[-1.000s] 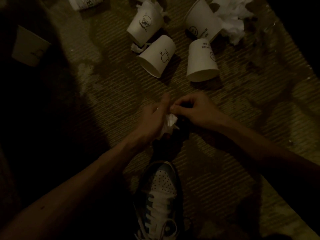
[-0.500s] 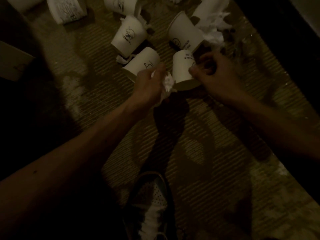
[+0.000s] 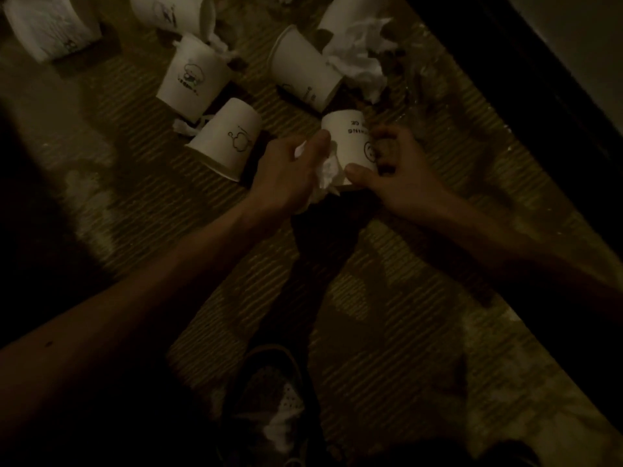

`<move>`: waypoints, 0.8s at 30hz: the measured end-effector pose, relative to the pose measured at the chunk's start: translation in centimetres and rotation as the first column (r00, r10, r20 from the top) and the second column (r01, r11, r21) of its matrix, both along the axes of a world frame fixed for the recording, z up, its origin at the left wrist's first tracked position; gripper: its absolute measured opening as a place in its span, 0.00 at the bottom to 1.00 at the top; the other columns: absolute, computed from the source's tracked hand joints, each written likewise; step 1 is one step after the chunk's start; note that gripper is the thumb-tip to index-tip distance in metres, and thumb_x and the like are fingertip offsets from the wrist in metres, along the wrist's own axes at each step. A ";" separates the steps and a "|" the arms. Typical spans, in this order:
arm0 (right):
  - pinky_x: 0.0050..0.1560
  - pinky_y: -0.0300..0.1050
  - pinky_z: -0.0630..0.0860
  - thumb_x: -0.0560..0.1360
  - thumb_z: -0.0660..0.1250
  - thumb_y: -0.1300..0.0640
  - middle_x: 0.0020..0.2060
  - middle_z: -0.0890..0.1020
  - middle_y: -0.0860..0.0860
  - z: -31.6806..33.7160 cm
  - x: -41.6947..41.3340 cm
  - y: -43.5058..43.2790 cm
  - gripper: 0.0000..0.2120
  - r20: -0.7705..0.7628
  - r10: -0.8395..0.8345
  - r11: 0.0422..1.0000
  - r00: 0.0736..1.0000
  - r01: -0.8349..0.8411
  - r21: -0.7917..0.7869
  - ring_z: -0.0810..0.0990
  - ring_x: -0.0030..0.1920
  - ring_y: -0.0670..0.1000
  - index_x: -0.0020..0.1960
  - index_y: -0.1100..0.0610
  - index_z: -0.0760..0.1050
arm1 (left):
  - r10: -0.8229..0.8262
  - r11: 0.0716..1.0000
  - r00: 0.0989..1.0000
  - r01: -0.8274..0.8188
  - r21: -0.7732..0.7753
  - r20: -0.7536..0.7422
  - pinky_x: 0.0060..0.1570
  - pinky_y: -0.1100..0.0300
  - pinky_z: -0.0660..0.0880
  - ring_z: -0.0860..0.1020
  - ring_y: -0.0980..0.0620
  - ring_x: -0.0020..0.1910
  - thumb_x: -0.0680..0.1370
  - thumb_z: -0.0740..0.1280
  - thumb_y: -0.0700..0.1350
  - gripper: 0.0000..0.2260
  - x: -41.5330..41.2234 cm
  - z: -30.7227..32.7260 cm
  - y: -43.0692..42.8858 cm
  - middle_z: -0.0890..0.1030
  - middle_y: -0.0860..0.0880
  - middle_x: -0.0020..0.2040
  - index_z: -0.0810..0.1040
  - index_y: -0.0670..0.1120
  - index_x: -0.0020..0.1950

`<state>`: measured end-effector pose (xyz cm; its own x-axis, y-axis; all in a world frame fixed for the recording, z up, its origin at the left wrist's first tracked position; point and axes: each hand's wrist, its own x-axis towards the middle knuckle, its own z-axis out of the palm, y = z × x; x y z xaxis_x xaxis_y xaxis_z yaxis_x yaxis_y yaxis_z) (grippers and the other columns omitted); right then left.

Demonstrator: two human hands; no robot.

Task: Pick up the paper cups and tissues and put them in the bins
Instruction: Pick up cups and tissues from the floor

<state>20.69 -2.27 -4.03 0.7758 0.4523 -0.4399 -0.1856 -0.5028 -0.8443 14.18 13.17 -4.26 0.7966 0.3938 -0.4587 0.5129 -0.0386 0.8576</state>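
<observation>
Held cup: we see a white paper cup (image 3: 347, 139) standing mouth down on the striped floor (image 3: 387, 298), with printed text and a small drawing on its wall. Its inside is hidden.
Right hand: the right hand (image 3: 397, 173) grips that cup, thumb low on the near wall and fingers curled round the far side.
Left hand: the left hand (image 3: 290, 170) clutches a crumpled white tissue (image 3: 325, 173), which touches the cup's wall.
Other cups: just to the left, a second cup (image 3: 226, 143) tilts mouth down. Beyond it stands a cartoon-printed cup (image 3: 192, 75). A sideways cup (image 3: 303, 69) lies beside a heap of tissues (image 3: 357, 59).
Hard to make out: the light is dim. The top-edge cups (image 3: 50, 25) are cut off, and we cannot tell what any cup holds. A shoe (image 3: 279, 409) sits in shadow below.
</observation>
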 end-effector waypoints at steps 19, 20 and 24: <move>0.40 0.44 0.83 0.61 0.73 0.42 0.52 0.83 0.50 29.3 -14.3 -36.3 0.28 0.294 -0.617 0.785 0.730 0.600 0.157 0.86 0.46 0.49 0.57 0.40 0.65 | -0.892 0.423 0.259 0.765 0.485 0.369 0.29 0.65 0.70 0.77 0.60 0.32 0.71 0.69 0.63 0.19 3.7 27.9 -34.2 0.80 0.54 0.33 0.78 0.46 0.36; 0.41 0.46 0.83 0.61 0.73 0.43 0.52 0.83 0.51 30.3 -16.4 -38.8 0.28 0.309 -0.655 0.752 0.690 0.636 0.173 0.86 0.47 0.50 0.57 0.41 0.65 | -0.906 0.367 0.181 0.788 0.494 0.383 0.28 0.66 0.70 0.77 0.61 0.32 0.73 0.69 0.61 0.18 2.6 28.8 -37.6 0.80 0.54 0.32 0.78 0.46 0.36; 0.48 0.46 0.82 0.63 0.73 0.49 0.56 0.81 0.51 31.0 -23.3 -46.7 0.27 0.328 -0.794 0.594 0.513 0.770 0.233 0.84 0.52 0.50 0.58 0.49 0.67 | -0.906 0.188 -0.012 0.885 0.426 0.424 0.23 0.70 0.66 0.76 0.62 0.24 0.77 0.70 0.56 0.18 -1.9 29.4 -48.5 0.79 0.57 0.26 0.74 0.49 0.31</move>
